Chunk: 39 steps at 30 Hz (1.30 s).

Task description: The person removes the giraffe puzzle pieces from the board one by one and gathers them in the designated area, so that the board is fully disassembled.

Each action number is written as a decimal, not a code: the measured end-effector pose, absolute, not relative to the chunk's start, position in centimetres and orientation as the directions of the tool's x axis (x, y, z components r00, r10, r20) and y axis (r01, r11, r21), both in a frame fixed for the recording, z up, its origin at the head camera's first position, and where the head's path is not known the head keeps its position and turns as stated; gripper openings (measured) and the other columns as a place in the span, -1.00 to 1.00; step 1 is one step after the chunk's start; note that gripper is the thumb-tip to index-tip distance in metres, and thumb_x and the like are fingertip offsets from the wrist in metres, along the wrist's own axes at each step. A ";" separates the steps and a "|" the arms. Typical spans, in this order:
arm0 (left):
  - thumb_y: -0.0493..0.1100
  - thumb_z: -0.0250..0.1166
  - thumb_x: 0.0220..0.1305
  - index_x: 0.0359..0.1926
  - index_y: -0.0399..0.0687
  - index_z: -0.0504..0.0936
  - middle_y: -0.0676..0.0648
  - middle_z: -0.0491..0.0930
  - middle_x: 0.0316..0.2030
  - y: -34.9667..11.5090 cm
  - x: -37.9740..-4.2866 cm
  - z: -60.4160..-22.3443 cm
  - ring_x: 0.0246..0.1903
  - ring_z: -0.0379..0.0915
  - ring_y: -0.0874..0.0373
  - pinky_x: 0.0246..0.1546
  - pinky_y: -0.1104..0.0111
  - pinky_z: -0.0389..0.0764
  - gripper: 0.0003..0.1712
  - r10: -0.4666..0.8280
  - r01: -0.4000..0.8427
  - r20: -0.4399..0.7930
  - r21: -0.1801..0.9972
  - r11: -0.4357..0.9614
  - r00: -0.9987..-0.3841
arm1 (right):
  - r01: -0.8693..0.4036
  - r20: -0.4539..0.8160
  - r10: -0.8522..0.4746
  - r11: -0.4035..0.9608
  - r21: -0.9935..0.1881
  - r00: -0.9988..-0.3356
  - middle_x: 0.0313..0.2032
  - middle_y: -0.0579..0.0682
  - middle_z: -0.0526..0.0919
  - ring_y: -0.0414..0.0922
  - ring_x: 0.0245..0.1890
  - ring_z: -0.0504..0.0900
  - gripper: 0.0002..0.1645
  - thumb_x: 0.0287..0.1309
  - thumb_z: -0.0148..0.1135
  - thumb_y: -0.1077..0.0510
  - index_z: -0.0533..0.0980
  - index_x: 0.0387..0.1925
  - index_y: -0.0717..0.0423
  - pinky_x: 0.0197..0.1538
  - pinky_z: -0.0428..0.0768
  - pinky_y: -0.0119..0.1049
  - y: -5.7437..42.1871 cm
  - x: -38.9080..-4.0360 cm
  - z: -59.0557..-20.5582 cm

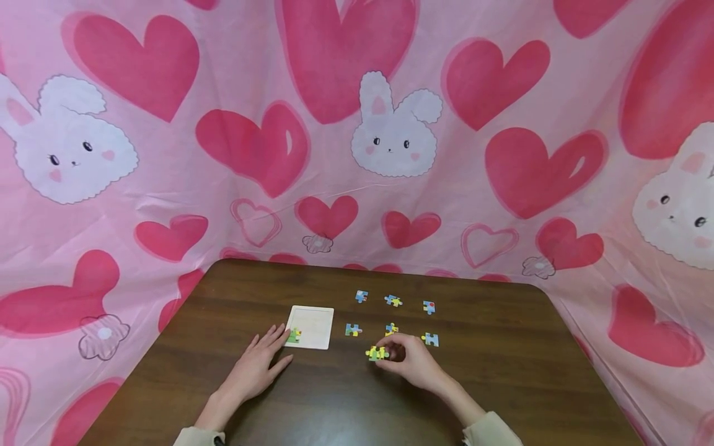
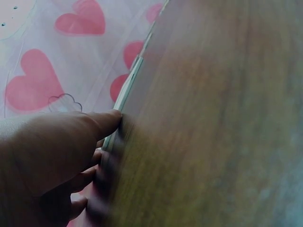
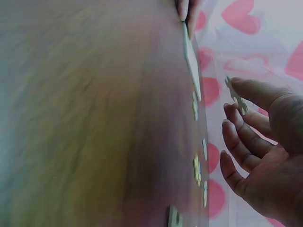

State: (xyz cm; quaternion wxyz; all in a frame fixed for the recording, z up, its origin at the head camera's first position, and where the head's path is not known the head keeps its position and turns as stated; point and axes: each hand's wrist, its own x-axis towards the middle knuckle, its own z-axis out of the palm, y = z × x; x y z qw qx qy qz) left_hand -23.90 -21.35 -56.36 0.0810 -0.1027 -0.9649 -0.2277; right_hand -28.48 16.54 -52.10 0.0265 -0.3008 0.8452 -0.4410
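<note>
My right hand (image 1: pixel 417 362) pinches a yellow-green jigsaw piece (image 1: pixel 377 353) between thumb and fingers, over the table in front of the other pieces. In the right wrist view the held piece (image 3: pixel 236 97) shows edge-on, well above the tabletop, the other fingers loosely bent. To the left lies a square pale wooden puzzle tray (image 1: pixel 315 328) with one green-and-yellow piece (image 1: pixel 294 336) in its near left corner. My left hand (image 1: pixel 255 367) rests with fingers spread at the tray's left side. Its thumb and fingertips are right at the tray edge (image 2: pixel 128 84) in the left wrist view.
Loose jigsaw pieces lie in two rough rows right of the tray, among them a far-left blue piece (image 1: pixel 361 296), a blue-yellow piece (image 1: pixel 393 300) and a near-right blue piece (image 1: pixel 431 339). The brown table (image 1: pixel 312 402) ends at a pink heart-print cloth (image 1: pixel 329 155).
</note>
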 end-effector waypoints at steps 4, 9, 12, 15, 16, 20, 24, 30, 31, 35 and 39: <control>0.10 0.42 0.50 0.54 -0.21 0.53 -0.33 0.47 0.56 -21.4 -23.9 -56.5 0.60 0.33 -0.37 0.55 -0.41 0.29 -0.23 0.165 0.241 0.208 0.419 0.875 -0.964 | -0.505 0.208 -0.557 0.456 -0.732 -0.804 -0.30 -0.09 0.72 -0.37 -0.32 0.53 -0.72 0.23 0.65 0.16 0.77 -0.06 0.13 -0.24 0.57 -0.44 17.6 -27.8 -52.5; 0.12 0.42 0.50 0.53 -0.22 0.53 -0.36 0.47 0.55 -21.4 -23.8 -56.2 0.59 0.33 -0.40 0.54 -0.43 0.29 -0.23 0.167 0.246 0.212 0.434 0.867 -0.963 | -0.566 0.255 -0.600 0.411 -0.714 -0.758 -0.29 -0.09 0.71 -0.36 -0.32 0.54 -0.71 0.27 0.64 0.09 0.76 -0.06 0.13 -0.28 0.59 -0.42 18.9 -27.7 -54.0; 0.13 0.40 0.51 0.55 -0.22 0.52 -0.36 0.45 0.56 -21.4 -23.9 -56.1 0.60 0.30 -0.40 0.55 -0.43 0.27 -0.22 0.166 0.239 0.198 0.443 0.864 -0.966 | -0.594 0.282 -0.601 0.416 -0.688 -0.748 -0.28 -0.22 0.68 -0.44 -0.29 0.52 -0.70 0.26 0.65 -0.02 0.77 -0.08 0.02 -0.26 0.57 -0.46 19.6 -28.5 -56.3; 0.15 0.39 0.52 0.55 -0.22 0.51 -0.36 0.45 0.57 -21.3 -23.9 -56.0 0.60 0.30 -0.40 0.56 -0.42 0.26 -0.21 0.165 0.234 0.188 0.442 0.866 -0.968 | -0.616 0.295 -0.597 0.449 -0.647 -0.746 -0.25 -0.32 0.66 -0.46 -0.25 0.51 -0.69 0.25 0.65 -0.10 0.76 -0.10 -0.08 -0.23 0.56 -0.47 20.2 -29.0 -57.9; 0.14 0.39 0.52 0.56 -0.22 0.51 -0.35 0.44 0.57 -21.3 -23.9 -56.0 0.61 0.29 -0.39 0.57 -0.42 0.25 -0.21 0.165 0.230 0.181 0.444 0.866 -0.970 | -0.622 0.300 -0.596 0.458 -0.635 -0.745 -0.25 -0.33 0.65 -0.47 -0.23 0.51 -0.69 0.24 0.65 -0.11 0.76 -0.10 -0.10 -0.21 0.56 -0.47 20.3 -29.0 -58.0; 0.06 0.40 0.53 0.57 -0.22 0.48 -0.34 0.41 0.60 -21.2 -23.8 -55.4 0.65 0.25 -0.35 0.63 -0.39 0.20 -0.23 0.160 0.203 0.132 0.444 0.873 -0.978 | -0.695 0.368 -0.619 0.442 -0.567 -0.694 -0.24 -0.24 0.66 -0.38 -0.22 0.53 -0.70 0.26 0.64 -0.06 0.76 -0.11 -0.04 -0.21 0.56 -0.40 20.4 -28.6 -57.7; 0.07 0.38 0.56 0.58 -0.20 0.49 -0.32 0.41 0.60 -21.3 -23.8 -55.2 0.65 0.26 -0.31 0.64 -0.36 0.21 -0.25 0.158 0.187 0.101 0.433 0.882 -0.982 | -0.731 0.407 -0.626 0.434 -0.527 -0.665 -0.23 -0.23 0.65 -0.39 -0.21 0.51 -0.71 0.29 0.63 -0.07 0.75 -0.09 -0.04 -0.22 0.52 -0.44 20.4 -28.6 -58.1; 0.04 0.41 0.54 0.52 -0.20 0.56 -0.30 0.49 0.55 -21.6 -24.1 -55.2 0.62 0.34 -0.28 0.62 -0.37 0.24 -0.31 0.157 0.190 0.111 0.436 0.880 -0.981 | -0.702 0.371 -0.612 0.483 -0.524 -0.698 -0.22 -0.23 0.65 -0.34 -0.20 0.53 -0.71 0.24 0.66 -0.01 0.75 -0.10 -0.03 -0.17 0.53 -0.38 20.3 -27.7 -56.7; 0.03 0.42 0.53 0.51 -0.20 0.57 -0.30 0.50 0.54 -21.6 -24.2 -55.2 0.61 0.35 -0.27 0.61 -0.38 0.25 -0.32 0.157 0.192 0.114 0.436 0.879 -0.981 | -0.685 0.349 -0.607 0.499 -0.531 -0.714 -0.21 -0.22 0.66 -0.33 -0.20 0.54 -0.70 0.22 0.67 0.01 0.75 -0.09 -0.03 -0.14 0.53 -0.36 20.3 -27.4 -56.3; 0.01 0.43 0.52 0.49 -0.21 0.59 -0.28 0.55 0.51 -22.1 -24.7 -55.4 0.58 0.40 -0.27 0.60 -0.38 0.27 -0.34 0.157 0.199 0.133 0.430 0.881 -0.979 | -0.612 0.268 -0.574 0.567 -0.551 -0.773 -0.12 -0.18 0.65 -0.26 -0.17 0.55 -0.60 0.19 0.69 0.03 0.73 0.02 -0.01 -0.04 0.49 -0.27 20.0 -26.6 -54.2; 0.01 0.44 0.51 0.49 -0.21 0.59 -0.29 0.56 0.50 -22.4 -25.3 -55.3 0.58 0.40 -0.29 0.60 -0.39 0.27 -0.33 0.154 0.203 0.148 0.425 0.882 -0.977 | -0.597 0.291 -0.536 0.583 -0.551 -0.792 -0.10 -0.10 0.65 -0.20 -0.17 0.57 -0.48 0.16 0.71 0.11 0.70 0.13 0.06 -0.03 0.57 -0.23 19.8 -27.1 -53.2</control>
